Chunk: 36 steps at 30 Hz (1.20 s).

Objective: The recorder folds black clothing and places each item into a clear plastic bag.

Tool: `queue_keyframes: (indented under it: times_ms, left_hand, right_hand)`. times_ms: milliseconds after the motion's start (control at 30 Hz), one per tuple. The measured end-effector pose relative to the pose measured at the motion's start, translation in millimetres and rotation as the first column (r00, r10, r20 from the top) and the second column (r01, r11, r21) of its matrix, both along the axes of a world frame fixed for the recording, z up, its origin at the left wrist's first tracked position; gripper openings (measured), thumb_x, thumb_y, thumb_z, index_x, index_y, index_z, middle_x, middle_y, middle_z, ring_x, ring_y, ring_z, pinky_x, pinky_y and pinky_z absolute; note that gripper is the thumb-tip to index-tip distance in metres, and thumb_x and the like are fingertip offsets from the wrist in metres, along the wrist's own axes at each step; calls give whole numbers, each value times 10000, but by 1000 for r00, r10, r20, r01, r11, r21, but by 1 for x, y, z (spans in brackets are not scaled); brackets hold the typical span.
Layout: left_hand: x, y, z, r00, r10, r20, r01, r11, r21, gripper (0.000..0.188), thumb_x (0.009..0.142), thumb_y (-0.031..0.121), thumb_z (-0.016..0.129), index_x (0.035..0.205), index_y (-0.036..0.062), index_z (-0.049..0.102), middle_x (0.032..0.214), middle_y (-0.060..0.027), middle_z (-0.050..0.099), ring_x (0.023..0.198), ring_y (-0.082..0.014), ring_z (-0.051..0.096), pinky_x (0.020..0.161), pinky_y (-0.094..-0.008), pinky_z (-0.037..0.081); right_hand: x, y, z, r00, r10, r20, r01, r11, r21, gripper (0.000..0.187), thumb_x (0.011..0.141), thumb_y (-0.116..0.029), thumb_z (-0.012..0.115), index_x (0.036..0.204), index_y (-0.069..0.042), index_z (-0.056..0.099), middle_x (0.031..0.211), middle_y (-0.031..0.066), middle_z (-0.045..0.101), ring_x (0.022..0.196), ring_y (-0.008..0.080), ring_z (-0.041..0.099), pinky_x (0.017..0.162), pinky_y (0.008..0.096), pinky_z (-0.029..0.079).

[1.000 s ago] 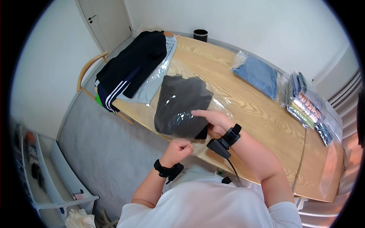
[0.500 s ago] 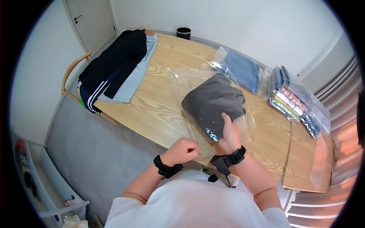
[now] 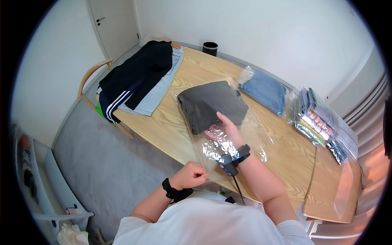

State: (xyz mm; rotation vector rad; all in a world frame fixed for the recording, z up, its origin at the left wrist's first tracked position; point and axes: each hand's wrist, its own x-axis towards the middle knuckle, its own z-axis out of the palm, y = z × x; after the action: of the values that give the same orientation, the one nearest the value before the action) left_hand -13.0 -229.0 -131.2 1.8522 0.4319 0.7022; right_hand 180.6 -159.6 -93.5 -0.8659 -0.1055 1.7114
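Observation:
A folded dark grey garment (image 3: 216, 100) lies in the far part of a clear plastic bag (image 3: 255, 136) on the table. My right hand (image 3: 228, 132) reaches into the bag, its thumb on top of the garment and its fingers under the near edge. Shiny plastic wrinkles cover that hand and wrist. At the bag's near left corner, my left hand (image 3: 190, 174) is closed with thumb and fingers pressed together on the bag's edge. Both wrists wear black bands, and a cable hangs from the right one.
Black clothing (image 3: 143, 69) and light blue jeans (image 3: 157, 96) lie at the table's far left, beside a wooden chair (image 3: 87, 77). Bagged blue jeans (image 3: 263, 92) and a stack of bagged clothes (image 3: 314, 118) are at the right. Another clear bag (image 3: 345, 185) lies on the right corner.
My right hand has moved forward and left, pushing the grey garment deeper into the bag. The bag's plastic now reaches over my right wrist. My left hand stays closed near the table edge.

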Motion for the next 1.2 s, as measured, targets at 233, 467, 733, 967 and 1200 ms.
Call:
queue_keyframes:
  times_ms: [233, 467, 733, 967, 1200]
  left_hand:
    - [-22, -1, 0, 998, 54, -11, -54, 998, 32, 155, 776, 46, 590, 634, -1, 547, 591, -87, 536, 522, -204, 471, 506, -317, 377]
    - [-25, -4, -8, 996, 90, 15, -89, 995, -36, 188, 783, 75, 601, 626, -6, 536, 543, -102, 456, 494, -212, 413, 483, -329, 335]
    - [-28, -4, -8, 994, 57, -90, -59, 998, -15, 131, 761, 38, 589, 645, -14, 559, 588, -105, 525, 530, -212, 470, 516, -316, 378]
    - [-92, 7, -7, 975, 121, -185, -135, 989, -65, 257, 785, 171, 633, 607, -1, 561, 578, -94, 521, 543, -204, 492, 532, -312, 371]
    - [-117, 70, 35, 924, 325, -203, -382, 830, -406, 551, 897, 514, 520, 1061, -9, 582, 956, -85, 644, 823, -148, 595, 707, -286, 483]
  right_hand:
    - [-8, 36, -13, 998, -53, 43, 51, 998, 46, 241, 897, -80, 577, 1125, -25, 519, 1045, 144, 604, 954, 261, 585, 879, 411, 476]
    - [10, 32, -3, 983, -183, 34, 184, 982, -35, 476, 884, -232, 636, 1259, -37, 417, 1244, 196, 465, 1115, 344, 490, 983, 415, 416]
    - [17, 29, -12, 878, -317, 360, 322, 945, 47, 373, 897, -85, 571, 1228, -174, 422, 1157, 56, 534, 988, 238, 541, 869, 381, 446]
    - [46, -99, 58, 386, 550, 741, -843, 536, 42, 436, 916, -205, 597, 1298, -19, 503, 1272, 116, 552, 1168, 199, 514, 998, 314, 392]
    - [139, -73, 54, 681, 146, 718, -243, 969, 34, 182, 878, -170, 637, 995, -38, 593, 929, 55, 631, 822, 123, 613, 771, 273, 506]
